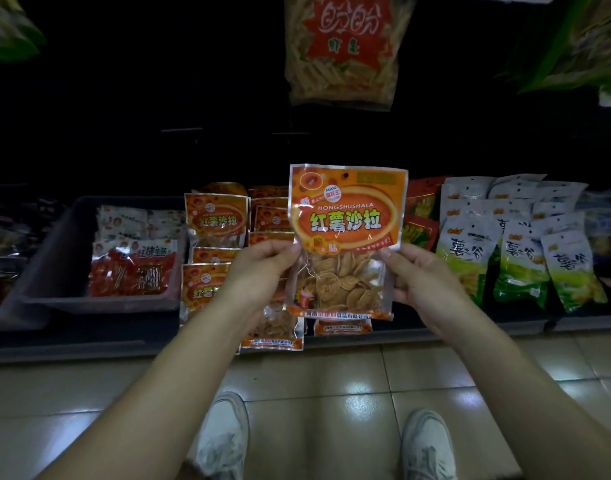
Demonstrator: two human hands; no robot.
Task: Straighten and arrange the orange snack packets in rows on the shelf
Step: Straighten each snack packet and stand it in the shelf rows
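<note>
1. While we hold one orange packet [345, 237] upright over the shelf [89, 341], left hand [262, 268] and right hand [418, 282] pinch its sides.
2. Behind it, shelved packets [215, 220] overlap; rows look half done.

Small shop — low shelf [75, 336] of packaged snacks [467, 251], hanging bag [344, 46], tiled floor [314, 382]

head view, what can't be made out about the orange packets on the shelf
- Shelved orange packets: head view, middle ones hidden behind the held orange packet and the left hand; no count.
- Right hand: fingers behind the packet hidden by it.
- Back of the shelf: too dark.
- Green bags: blurred, cut off by the top edge.
</note>
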